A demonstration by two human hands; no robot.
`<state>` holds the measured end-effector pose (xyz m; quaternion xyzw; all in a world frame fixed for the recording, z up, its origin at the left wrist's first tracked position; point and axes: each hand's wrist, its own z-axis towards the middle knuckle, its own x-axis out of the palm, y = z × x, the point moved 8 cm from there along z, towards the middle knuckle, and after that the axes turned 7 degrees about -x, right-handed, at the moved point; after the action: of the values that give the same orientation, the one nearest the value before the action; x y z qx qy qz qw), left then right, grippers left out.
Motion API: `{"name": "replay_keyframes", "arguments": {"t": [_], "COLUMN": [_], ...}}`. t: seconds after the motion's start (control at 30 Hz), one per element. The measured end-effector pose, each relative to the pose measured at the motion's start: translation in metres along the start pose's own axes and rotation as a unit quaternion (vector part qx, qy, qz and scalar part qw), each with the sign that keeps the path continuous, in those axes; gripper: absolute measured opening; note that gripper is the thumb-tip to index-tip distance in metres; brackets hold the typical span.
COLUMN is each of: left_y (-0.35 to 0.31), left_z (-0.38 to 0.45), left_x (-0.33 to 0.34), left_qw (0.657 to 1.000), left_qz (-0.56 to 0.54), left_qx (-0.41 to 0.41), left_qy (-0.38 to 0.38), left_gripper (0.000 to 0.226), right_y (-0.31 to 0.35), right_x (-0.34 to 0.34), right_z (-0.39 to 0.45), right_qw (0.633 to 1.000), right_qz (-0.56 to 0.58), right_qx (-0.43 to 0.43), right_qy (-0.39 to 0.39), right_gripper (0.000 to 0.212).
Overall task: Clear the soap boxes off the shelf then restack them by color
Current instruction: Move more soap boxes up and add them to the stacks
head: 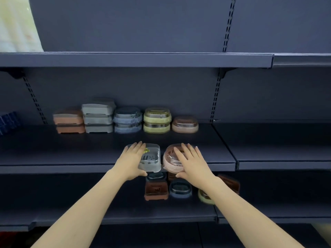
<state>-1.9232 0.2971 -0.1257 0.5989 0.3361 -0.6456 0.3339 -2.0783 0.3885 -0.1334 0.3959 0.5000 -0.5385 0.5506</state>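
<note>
Left hand [131,162] around a boxy grey clear-lidded soap box [150,161], right hand [192,162] around an oval pink one [172,161].

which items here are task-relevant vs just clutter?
Job:
- grey soap box, left hand
- pink oval soap box, right hand
- stacked soap boxes at back
- loose soap boxes, lower shelf

Lying about:
- pale cloth
- blue item
</note>
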Motion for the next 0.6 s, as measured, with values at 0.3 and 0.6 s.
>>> {"name": "replay_keyframes", "arguments": {"t": [0.3,0.6], "left_y": [0.0,0.003], "left_z": [0.026,0.054], "left_x": [0.003,0.0], "left_qw": [1.0,0.999], "left_qz": [-0.016,-0.025], "left_qx": [0.019,0.034], "left_qy": [0.005,-0.016], "left_gripper": [0.113,0.096], "right_y": [-0.022,-0.034], "right_x": [0.009,0.016], "right_z": [0.025,0.04], "right_qw": [0.998,0.992], "right_qz": [0.045,0.101], "right_qx": [0.039,0.076], "right_qy": [0.019,0.019], "right_gripper": [0.084,0.073]}}
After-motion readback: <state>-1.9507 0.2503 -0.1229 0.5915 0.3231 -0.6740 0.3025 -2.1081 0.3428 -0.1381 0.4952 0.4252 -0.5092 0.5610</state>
